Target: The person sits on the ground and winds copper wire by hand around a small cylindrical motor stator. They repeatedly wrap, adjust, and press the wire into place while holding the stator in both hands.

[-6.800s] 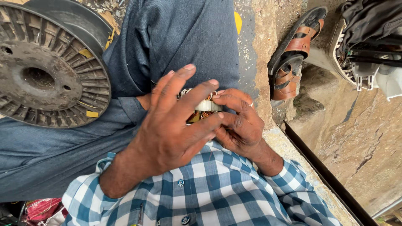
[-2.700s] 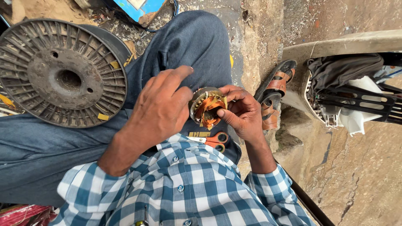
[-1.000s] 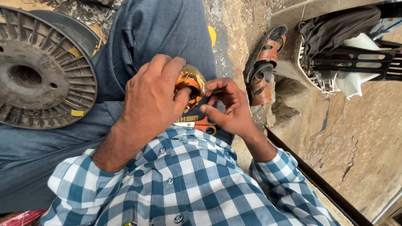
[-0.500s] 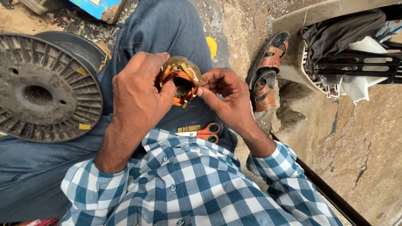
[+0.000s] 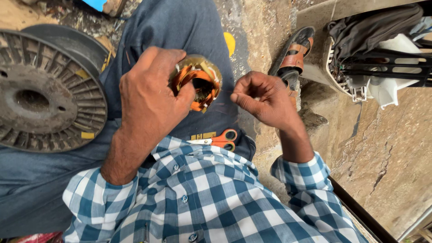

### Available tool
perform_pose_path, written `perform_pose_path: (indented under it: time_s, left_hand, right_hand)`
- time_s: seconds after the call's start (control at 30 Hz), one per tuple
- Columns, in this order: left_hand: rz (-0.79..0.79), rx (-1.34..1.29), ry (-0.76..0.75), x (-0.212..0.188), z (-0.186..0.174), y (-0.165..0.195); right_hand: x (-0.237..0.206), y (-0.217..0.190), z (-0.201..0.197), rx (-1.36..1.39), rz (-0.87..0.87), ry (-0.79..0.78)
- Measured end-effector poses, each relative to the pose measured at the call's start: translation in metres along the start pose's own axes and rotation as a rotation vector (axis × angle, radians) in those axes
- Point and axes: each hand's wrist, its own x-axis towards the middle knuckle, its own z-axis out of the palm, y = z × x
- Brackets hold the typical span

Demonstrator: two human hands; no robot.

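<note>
The motor stator (image 5: pixel 198 85), a small ring of metal wound with orange-copper coils, sits above the person's lap over the blue trousers (image 5: pixel 180 31), held up in the left hand (image 5: pixel 150 96). That hand wraps around its outer rim, fingers curled over the far side and the thumb pressing the near edge, so it is closed firmly on the ring. The right hand (image 5: pixel 261 96) is closed in a pinch just beside the stator, thumb against the fingers; a very fine wire (image 5: pixel 227 92) seems to run from the coils to that pinch, though it is almost too thin to make out.

The stator looks dense and rigid for its size, likely weighty in the palm, and its metal core should bear a hard grip. The windings look far more delicate: thin enamelled strands that would kink, scratch or snap if squeezed or tugged sideways. The rim is the safe place to hold, as the left hand does, keeping fingers off the coil ends. The loose strand probably wants a light, steady pull.

Orange-handled scissors (image 5: pixel 220 139) lie on the lap near the checked shirt (image 5: pixel 202 193). A large ribbed empty spool (image 5: pixel 42 96) rests to the left, and a sandal (image 5: pixel 292 56) lies on the ground to the right.
</note>
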Motion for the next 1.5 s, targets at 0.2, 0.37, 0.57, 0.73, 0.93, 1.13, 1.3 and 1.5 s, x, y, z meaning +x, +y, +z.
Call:
perform_pose_path:
  time_s: [0.2,0.37,0.57,0.73,0.93,1.13,1.3,1.5]
  left_hand:
    - [0.133,-0.053,-0.002,-0.018,-0.020,-0.003]
    - [0.456,0.139,0.121,-0.053,-0.006,-0.011]
    - [0.640,0.585,0.133,-0.070,0.060,-0.020]
    - [0.667,0.493,0.111,-0.081,0.053,-0.027]
    - [0.566,0.372,0.108,-0.107,0.009,-0.040]
    - [0.596,0.335,-0.024,-0.091,0.010,-0.030]
    - [0.576,0.485,-0.083,-0.077,0.015,-0.018]
    - [0.573,0.114,-0.093,-0.101,-0.019,-0.019]
  right_hand:
    - [-0.003,-0.003,-0.017,-0.211,-0.071,-0.021]
    - [-0.007,-0.008,-0.013,-0.134,-0.044,0.013]
    - [0.000,-0.004,0.006,-0.272,-0.191,0.020]
    - [-0.003,-0.001,0.006,-0.373,-0.258,0.050]
    - [-0.009,-0.007,0.005,-0.374,-0.189,0.331]
    - [-0.023,-0.021,0.050,-0.663,-0.569,0.382]
    - [-0.025,-0.022,0.065,-0.634,-0.512,0.319]
    - [-0.022,-0.013,0.053,-0.540,-0.484,0.392]
